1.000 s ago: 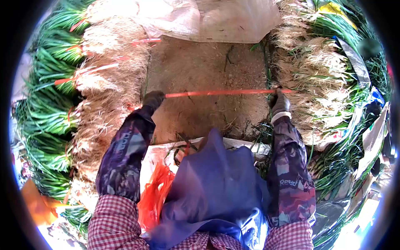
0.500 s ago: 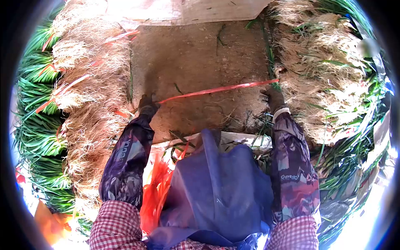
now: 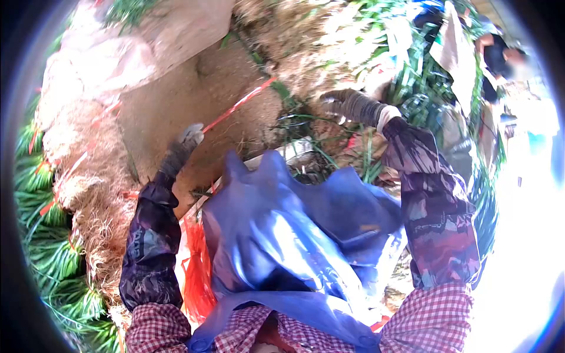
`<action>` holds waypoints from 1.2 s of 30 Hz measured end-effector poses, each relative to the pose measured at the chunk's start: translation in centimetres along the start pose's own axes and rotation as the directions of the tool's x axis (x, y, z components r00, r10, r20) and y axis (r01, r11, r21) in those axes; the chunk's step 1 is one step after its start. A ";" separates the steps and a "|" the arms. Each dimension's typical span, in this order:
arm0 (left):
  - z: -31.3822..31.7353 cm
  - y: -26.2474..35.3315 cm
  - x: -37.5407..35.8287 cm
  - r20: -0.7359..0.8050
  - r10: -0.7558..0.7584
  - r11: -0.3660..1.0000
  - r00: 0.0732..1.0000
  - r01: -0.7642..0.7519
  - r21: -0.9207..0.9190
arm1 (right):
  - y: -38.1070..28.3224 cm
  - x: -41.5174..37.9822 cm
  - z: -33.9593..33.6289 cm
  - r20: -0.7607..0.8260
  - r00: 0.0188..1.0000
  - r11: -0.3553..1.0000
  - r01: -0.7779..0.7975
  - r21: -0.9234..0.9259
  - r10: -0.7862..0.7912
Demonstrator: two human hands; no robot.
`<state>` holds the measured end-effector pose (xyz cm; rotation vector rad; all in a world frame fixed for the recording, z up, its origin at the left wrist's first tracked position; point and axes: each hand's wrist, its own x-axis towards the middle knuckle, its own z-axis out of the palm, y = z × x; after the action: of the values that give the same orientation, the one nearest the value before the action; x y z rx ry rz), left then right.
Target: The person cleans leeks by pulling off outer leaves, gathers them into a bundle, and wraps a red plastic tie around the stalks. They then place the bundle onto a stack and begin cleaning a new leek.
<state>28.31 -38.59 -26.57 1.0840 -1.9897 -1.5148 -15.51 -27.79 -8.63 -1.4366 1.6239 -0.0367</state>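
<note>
A red plastic strip (image 3: 238, 106) stretches slantwise over the brown dirt surface (image 3: 170, 94). My left hand (image 3: 187, 141), in a grey glove, pinches its near end. To the right, my gloved right hand (image 3: 353, 107) is off the strip, fingers stretched out and slightly apart. It hovers beside the pale-rooted green plants (image 3: 306, 35), with nothing visible in it. Blur hides whether its fingertips touch any leaves.
Tied green bundles (image 3: 53, 247) with tan roots (image 3: 88, 194) line the left side. A pale sheet (image 3: 147, 35) covers the far end. More red strips (image 3: 197, 270) hang beside my blue apron (image 3: 265, 229). Another person (image 3: 497, 56) is at the upper right.
The view has swung to the right. My right hand has let go of the strip's far end and moved right, while my left hand stays at the near end.
</note>
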 end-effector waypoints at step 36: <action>32.7 40.4 -6.9 0.639 0.592 0.531 0.491 -0.834 0.148 | 9.2 -44.9 24.4 -0.812 -0.471 0.768 -0.356 0.532 0.344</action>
<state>-4.29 -8.78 1.60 -0.2336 -2.7375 -0.8940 -12.51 23.48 -0.57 -0.2535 3.5010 -1.1838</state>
